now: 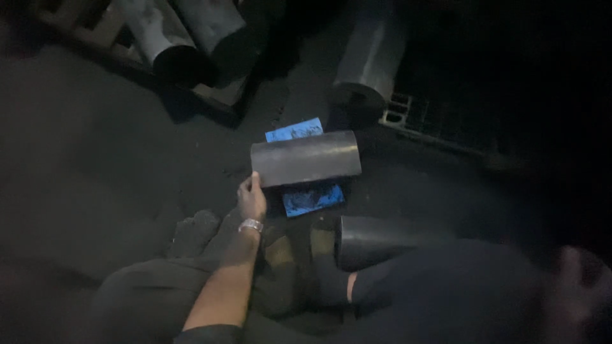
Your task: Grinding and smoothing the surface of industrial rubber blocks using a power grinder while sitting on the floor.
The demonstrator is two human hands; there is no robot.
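Observation:
My left hand (pixel 251 199), with a metal watch on the wrist, grips the near left corner of a dark curved sheet (pixel 306 157) shaped like a half tube. The sheet lies across a blue sheet (pixel 312 197) on the dark floor. A short black roll (pixel 373 241) lies close to my legs, just right of that hand. At the lower right edge is a blurred pale shape (pixel 579 280). It may be my right hand, but it is too dim to read.
Two large grey rolls (pixel 185 32) rest on a wooden pallet at the upper left. Another grey roll (pixel 370 57) stands beside a dark grid pallet (pixel 433 121) at the upper right. Dark cloth lies by my knees.

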